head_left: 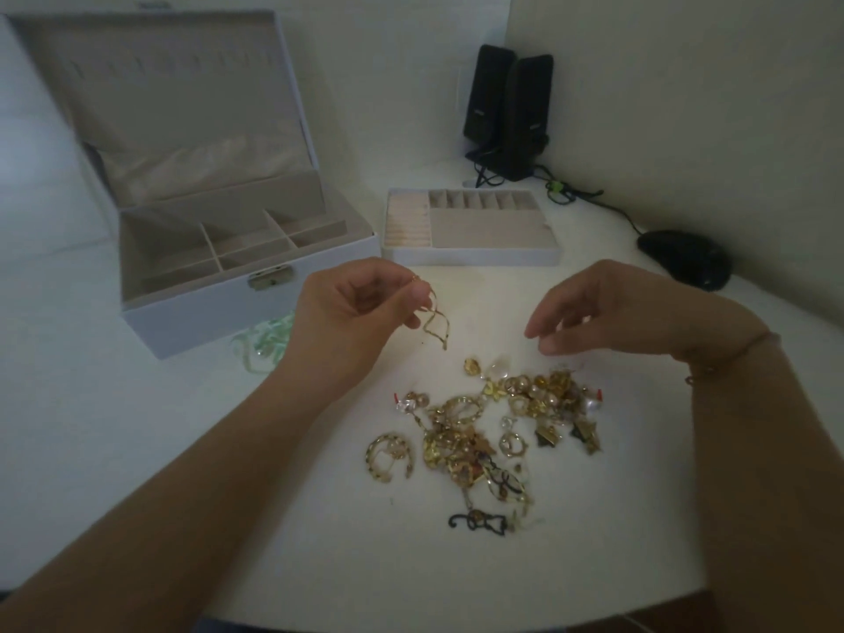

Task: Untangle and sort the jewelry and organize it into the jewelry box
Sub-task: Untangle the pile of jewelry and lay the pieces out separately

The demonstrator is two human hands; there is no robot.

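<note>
Gold wavy earring (436,324) pinched at its top by left hand (354,308); light, stiff, slippery. Right hand (593,312) loosely curled, holding nothing, above tangled jewelry (493,431).

Dim, soft-focus view; brightest at centre, wide-angle bending at edges.

Both our forearms enter from the lower frame edge. Left hand (351,308), centre-left, fingers curled, pinches a thin gold piece (434,322) at thumb and fingertips. Right hand (598,312), centre-right, palm down, fingers loosely bent, holds nothing.
</note>
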